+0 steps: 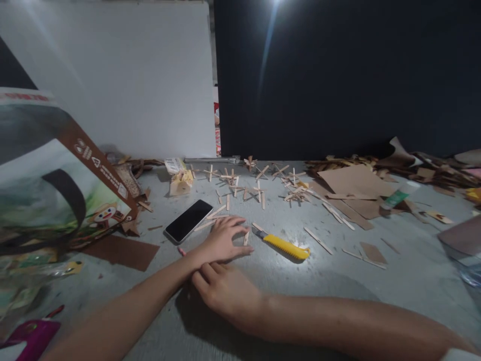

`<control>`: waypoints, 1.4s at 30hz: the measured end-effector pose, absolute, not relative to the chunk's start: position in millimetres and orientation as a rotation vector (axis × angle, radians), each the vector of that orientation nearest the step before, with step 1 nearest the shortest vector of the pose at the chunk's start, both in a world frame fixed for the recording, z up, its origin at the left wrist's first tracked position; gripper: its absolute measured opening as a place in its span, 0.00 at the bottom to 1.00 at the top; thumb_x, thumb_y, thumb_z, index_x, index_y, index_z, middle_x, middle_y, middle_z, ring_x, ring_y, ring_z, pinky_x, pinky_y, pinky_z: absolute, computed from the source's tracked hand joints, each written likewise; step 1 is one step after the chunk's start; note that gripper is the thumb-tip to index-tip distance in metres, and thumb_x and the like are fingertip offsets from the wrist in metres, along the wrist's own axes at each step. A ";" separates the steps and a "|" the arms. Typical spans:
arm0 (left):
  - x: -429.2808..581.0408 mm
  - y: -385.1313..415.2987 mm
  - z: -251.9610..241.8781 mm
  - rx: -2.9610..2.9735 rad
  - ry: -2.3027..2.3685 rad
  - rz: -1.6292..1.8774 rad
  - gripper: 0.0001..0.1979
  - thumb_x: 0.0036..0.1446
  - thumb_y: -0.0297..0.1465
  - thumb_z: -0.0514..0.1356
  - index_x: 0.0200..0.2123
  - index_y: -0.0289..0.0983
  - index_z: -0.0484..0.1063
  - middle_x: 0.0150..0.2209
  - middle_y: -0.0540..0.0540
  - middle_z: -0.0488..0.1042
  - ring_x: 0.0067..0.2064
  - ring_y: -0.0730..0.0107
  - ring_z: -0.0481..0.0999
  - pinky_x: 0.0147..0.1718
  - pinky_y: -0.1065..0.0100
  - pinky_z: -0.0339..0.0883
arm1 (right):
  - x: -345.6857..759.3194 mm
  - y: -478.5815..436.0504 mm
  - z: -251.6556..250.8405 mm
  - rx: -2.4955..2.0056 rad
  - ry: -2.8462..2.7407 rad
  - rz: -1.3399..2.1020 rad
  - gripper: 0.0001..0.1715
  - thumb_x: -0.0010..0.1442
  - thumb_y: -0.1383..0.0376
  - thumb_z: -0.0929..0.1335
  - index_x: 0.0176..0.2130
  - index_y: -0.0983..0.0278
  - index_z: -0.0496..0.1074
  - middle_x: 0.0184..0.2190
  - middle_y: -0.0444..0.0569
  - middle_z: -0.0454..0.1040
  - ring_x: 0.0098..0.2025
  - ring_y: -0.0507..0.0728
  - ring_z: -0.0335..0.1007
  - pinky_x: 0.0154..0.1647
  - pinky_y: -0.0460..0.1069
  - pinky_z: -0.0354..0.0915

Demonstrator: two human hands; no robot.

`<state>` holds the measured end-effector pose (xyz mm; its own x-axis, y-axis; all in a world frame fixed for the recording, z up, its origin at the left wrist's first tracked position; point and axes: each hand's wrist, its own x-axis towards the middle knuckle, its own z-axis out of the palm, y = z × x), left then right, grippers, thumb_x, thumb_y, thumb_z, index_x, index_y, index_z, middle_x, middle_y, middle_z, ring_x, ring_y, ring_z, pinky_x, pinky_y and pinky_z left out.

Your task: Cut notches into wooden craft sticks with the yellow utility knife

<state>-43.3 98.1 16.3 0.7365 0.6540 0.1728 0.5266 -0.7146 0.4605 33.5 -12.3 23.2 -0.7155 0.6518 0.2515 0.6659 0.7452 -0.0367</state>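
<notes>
My left hand [226, 238] rests low over the table with thumb and forefinger apart. A short wooden stick [246, 238] lies in the gap between them, not visibly gripped. My right hand [231, 296] is curled against my left wrist; its fingertips are hidden, so whatever they pinch, if anything, cannot be seen. Just right of my left fingers lies a yellow utility knife [285, 246], its blade end by a pale stick [257, 227]. A dark-screened phone [189, 221] lies beyond my left wrist, with loose sticks [216, 217] alongside.
Crossed stick pieces [259, 190] spread across the back. Cardboard sheets [353, 183] and a glue stick [400, 194] lie at right. A printed bag [101, 165] stands at left, near a brown card [124, 251] and a magenta tool [33, 338]. White [112, 75] and black [338, 75] panels stand behind.
</notes>
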 end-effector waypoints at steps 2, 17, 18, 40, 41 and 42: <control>-45.8 99.5 18.4 2.560 0.890 0.439 0.19 0.60 0.45 0.67 0.51 0.43 0.79 0.65 0.41 0.71 0.67 0.49 0.65 0.66 0.42 0.55 | 37.7 -14.9 24.7 -1.082 -2.712 -0.038 0.14 0.67 0.75 0.64 0.52 0.70 0.69 0.42 0.57 0.79 0.39 0.60 0.77 0.30 0.50 0.67; -34.5 74.2 14.2 2.678 1.047 0.637 0.21 0.53 0.49 0.71 0.38 0.37 0.77 0.52 0.37 0.78 0.59 0.44 0.72 0.61 0.45 0.64 | 151.5 -98.8 51.6 -1.058 -2.363 0.606 0.29 0.57 0.75 0.61 0.55 0.58 0.68 0.43 0.50 0.80 0.42 0.56 0.79 0.43 0.47 0.73; -34.0 71.1 14.3 2.690 1.045 0.643 0.22 0.54 0.50 0.69 0.40 0.37 0.77 0.52 0.36 0.78 0.59 0.44 0.72 0.61 0.44 0.65 | 157.5 -98.0 49.3 -1.021 -2.313 0.568 0.34 0.58 0.75 0.59 0.62 0.58 0.62 0.48 0.53 0.80 0.48 0.57 0.79 0.47 0.50 0.74; -31.2 61.1 11.1 2.521 1.069 0.633 0.13 0.51 0.35 0.71 0.39 0.38 0.76 0.58 0.39 0.76 0.66 0.45 0.66 0.64 0.44 0.65 | 170.7 -10.7 8.2 -1.126 -2.214 0.349 0.08 0.69 0.69 0.65 0.47 0.63 0.72 0.47 0.57 0.76 0.53 0.60 0.74 0.52 0.54 0.73; -31.1 61.4 10.7 2.526 1.071 0.632 0.13 0.51 0.35 0.71 0.39 0.38 0.76 0.58 0.39 0.76 0.66 0.45 0.66 0.64 0.44 0.65 | 170.9 -11.3 8.2 -1.120 -2.212 0.338 0.08 0.69 0.70 0.65 0.46 0.63 0.72 0.45 0.57 0.77 0.51 0.60 0.74 0.50 0.53 0.74; -31.0 61.8 10.2 2.531 1.073 0.629 0.14 0.51 0.36 0.72 0.39 0.38 0.76 0.59 0.39 0.75 0.66 0.45 0.65 0.64 0.44 0.65 | 171.4 -11.8 8.1 -1.110 -2.210 0.327 0.08 0.69 0.70 0.64 0.45 0.63 0.72 0.42 0.56 0.77 0.49 0.60 0.75 0.48 0.52 0.74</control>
